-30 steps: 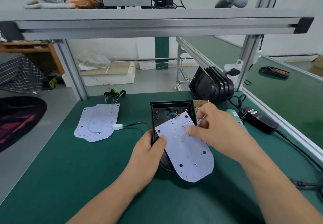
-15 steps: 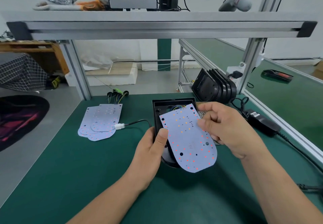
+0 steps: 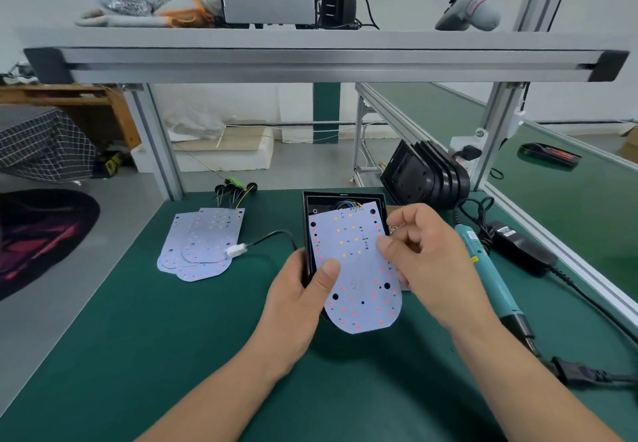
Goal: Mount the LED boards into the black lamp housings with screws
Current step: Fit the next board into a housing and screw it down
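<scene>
Lying stacked on tabletop (image 3: 138, 338) left, spare boards (image 3: 200, 244), left hand (image 3: 300, 300) gripping left edge of housing (image 3: 308, 234), thumb on board (image 3: 355, 269), board laid over housing at centre, right hand (image 3: 431, 262) pinching board's right edge, screwdriver (image 3: 490, 276) just beside, right.

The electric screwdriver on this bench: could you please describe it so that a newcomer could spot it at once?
Start at the green bench mat and go to its right side, beside the aluminium rail. There the electric screwdriver lies flat between the right hand and a black power adapter. It is the only teal, pen-shaped tool; the adapter and mains plug beside it are black.
</scene>
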Available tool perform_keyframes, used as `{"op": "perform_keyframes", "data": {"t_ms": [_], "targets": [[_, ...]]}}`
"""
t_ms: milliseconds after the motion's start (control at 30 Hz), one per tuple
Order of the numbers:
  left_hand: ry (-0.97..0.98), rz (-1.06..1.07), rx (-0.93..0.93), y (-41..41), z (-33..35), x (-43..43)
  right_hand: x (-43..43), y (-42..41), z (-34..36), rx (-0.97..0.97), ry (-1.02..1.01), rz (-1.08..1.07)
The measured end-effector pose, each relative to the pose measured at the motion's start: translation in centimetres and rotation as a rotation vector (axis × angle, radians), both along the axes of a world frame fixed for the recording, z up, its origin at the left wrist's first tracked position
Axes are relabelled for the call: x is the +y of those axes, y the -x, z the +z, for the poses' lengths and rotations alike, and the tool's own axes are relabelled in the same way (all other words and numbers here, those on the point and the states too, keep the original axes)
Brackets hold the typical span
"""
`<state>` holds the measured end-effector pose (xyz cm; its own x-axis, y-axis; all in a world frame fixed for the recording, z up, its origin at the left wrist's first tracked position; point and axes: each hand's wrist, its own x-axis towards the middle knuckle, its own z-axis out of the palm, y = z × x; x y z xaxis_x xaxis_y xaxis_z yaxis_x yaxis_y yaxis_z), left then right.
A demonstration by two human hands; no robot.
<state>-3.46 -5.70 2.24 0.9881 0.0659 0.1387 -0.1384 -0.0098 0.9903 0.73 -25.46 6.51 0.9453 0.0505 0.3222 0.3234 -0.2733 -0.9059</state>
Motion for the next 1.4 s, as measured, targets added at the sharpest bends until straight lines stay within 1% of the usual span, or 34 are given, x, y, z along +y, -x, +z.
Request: {"op": "perform_keyframes", "data": {"t_ms": [67, 100, 200, 300, 400, 467, 533, 567, 600, 633, 700, 767, 833, 900, 967, 1033, 1133, 1200, 1300, 1400], "targets": [[0.038, -0.034, 0.011, 0.0, 0.1, 0.1, -0.3, -0.2, 0.3, 0.061, -0.148, 0.068], [0.055, -0.051, 0.013, 0.1, 0.1, 0.1, -0.6, -0.2, 0.4, 0.073, -0.184, 0.092], [0.069, -0.091, 0.02, 0.2, -0.2, 0.0, -0.7, -0.2, 0.5, 0.069, -0.187, 0.081], [0.045, -0.083, 0.014, 0.3, -0.3, -0.2, -0.1, 0.0, 0.3, 0.031, -0.035, 0.003], [0.05, -0.03, 0.005, 0.2, -0.6, -0.4, -0.2, 0.2, 0.5, 0.025, 0.128, 0.008], [0.07, -0.016, 0.001, 0.3, -0.8, -0.5, -0.3, 0.5, 0.6, -0.025, 0.272, -0.007], [0.084, -0.016, 0.002, 0.2, -1.0, -0.5, -0.3, 0.8, 0.7, -0.107, 0.437, -0.054], [0.09, -0.021, -0.002, 0.2, -1.0, -0.5, -0.3, 0.8, 0.8, -0.152, 0.488, -0.086], [0.097, -0.025, -0.007, 0.2, -1.0, -0.4, -0.4, 0.7, 0.8, -0.181, 0.486, -0.118], [0.103, -0.03, -0.011, 0.2, -0.9, -0.3, -0.6, 0.5, 0.8, -0.179, 0.418, -0.148], [0.103, -0.048, -0.013, 0.3, -0.8, -0.3, -1.0, 0.0, 0.9, -0.095, 0.206, -0.168], [0.077, -0.08, -0.017, 0.5, -0.8, -0.4, -1.2, -0.4, 1.0, 0.033, 0.014, -0.048], [0.072, -0.13, -0.004, 0.8, -0.9, -0.6, -1.4, -0.7, 0.8, 0.116, -0.106, 0.096], [0.08, -0.181, 0.021, 0.8, -1.0, -0.5, -1.7, -0.9, 0.7, 0.123, -0.115, 0.168], [0.103, -0.208, 0.048, 0.7, -0.7, -0.3, -1.9, -1.0, 0.5, 0.109, -0.077, 0.177], [0.148, -0.187, 0.067, 0.7, -0.3, -0.4, -1.5, -0.8, 0.3, 0.096, -0.059, 0.185], [0.191, -0.112, 0.083, 0.8, 0.1, -0.7, -0.4, -0.4, 0.0, 0.045, -0.042, 0.144], [0.213, -0.086, 0.09, 0.8, 0.1, -0.7, 0.2, 0.0, -0.1, 0.018, -0.072, 0.144], [0.25, -0.067, 0.073, 0.8, 0.5, -0.7, 0.8, 0.2, -0.3, 0.011, -0.101, 0.11], [0.252, -0.039, 0.049, 0.9, 0.6, -0.7, 0.9, 0.5, -0.1, -0.017, -0.079, 0.141]]}}
